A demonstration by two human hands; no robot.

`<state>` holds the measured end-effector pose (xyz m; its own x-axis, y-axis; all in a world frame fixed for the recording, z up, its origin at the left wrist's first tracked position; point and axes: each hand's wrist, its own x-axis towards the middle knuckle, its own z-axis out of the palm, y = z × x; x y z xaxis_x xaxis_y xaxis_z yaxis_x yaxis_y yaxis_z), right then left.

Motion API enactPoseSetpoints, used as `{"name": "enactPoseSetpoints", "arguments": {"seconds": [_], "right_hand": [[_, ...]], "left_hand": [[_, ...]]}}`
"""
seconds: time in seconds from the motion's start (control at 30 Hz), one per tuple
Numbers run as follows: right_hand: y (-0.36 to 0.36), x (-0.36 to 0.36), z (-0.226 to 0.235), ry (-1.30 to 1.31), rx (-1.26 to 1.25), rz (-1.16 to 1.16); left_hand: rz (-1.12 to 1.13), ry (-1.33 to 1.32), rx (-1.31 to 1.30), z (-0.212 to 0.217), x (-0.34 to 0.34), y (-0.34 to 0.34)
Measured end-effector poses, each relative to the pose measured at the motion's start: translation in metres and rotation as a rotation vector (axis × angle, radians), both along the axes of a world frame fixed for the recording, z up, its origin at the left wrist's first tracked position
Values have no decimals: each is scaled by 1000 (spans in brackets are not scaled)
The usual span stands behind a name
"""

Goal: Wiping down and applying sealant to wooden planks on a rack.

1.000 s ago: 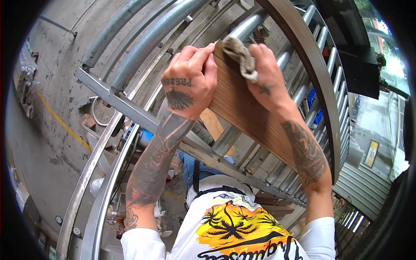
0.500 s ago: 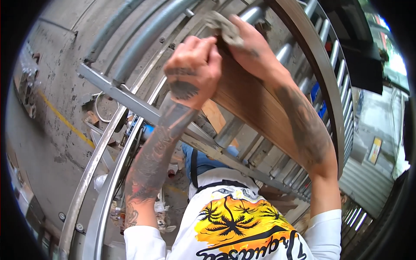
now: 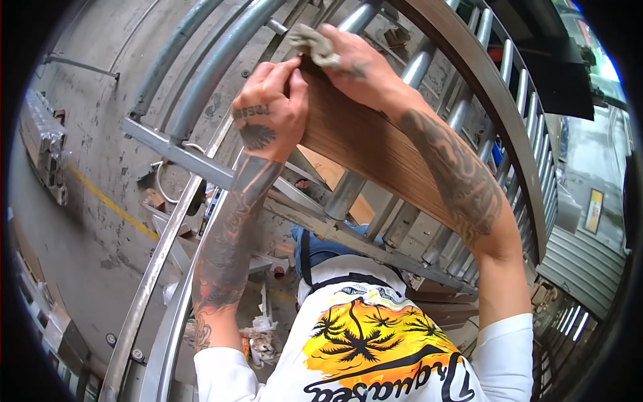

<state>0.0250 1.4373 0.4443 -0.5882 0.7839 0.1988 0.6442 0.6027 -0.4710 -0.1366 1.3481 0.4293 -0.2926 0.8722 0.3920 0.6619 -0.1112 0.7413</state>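
Note:
A long brown wood-grain board [image 3: 375, 144] lies slanted over a metal roller frame, its narrow end between my hands. At that end my left hand [image 3: 271, 110] is closed, with thumb and fingers pinched at the board's edge and corner. A crumpled greyish cloth [image 3: 312, 45] is bunched in my right hand [image 3: 355, 67], which presses it against the board's far edge and tip. My right forearm reaches over the board and hides part of its length.
Metal rollers [image 3: 415, 67] run beneath and beyond the board. A second, dark brown strip [image 3: 495, 100] curves along the far right side. Steel rails [image 3: 151, 258] stand at the left. Scraps and a yellow line [image 3: 114, 201] show on the floor.
Both hands, the cloth and the board's end sit a little farther left in the view. The cloth remains in my right hand, and my left hand stays at the board's end.

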Motion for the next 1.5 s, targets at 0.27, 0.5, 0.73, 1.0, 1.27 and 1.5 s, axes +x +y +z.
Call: {"name": "enactPoseSetpoints", "arguments": {"seconds": [0.27, 0.5, 0.73, 1.0, 1.27, 1.5], "right_hand": [[-12, 36, 6, -37, -73, -4], [-21, 27, 1, -163, -43, 23], [-11, 1, 14, 20, -129, 15], [40, -28, 67, 188, -258, -220], [-121, 178, 81, 414, -8, -694], [-323, 268, 20, 647, -97, -1377]], "left_hand": [[22, -14, 26, 2, 7, -1], [13, -54, -1, -15, -6, -8], [45, 12, -17, 8, -2, -10], [-57, -11, -47, -3, 6, 4], [-221, 21, -270, 21, -39, 54], [-434, 402, -433, 46, -19, 80]]}}
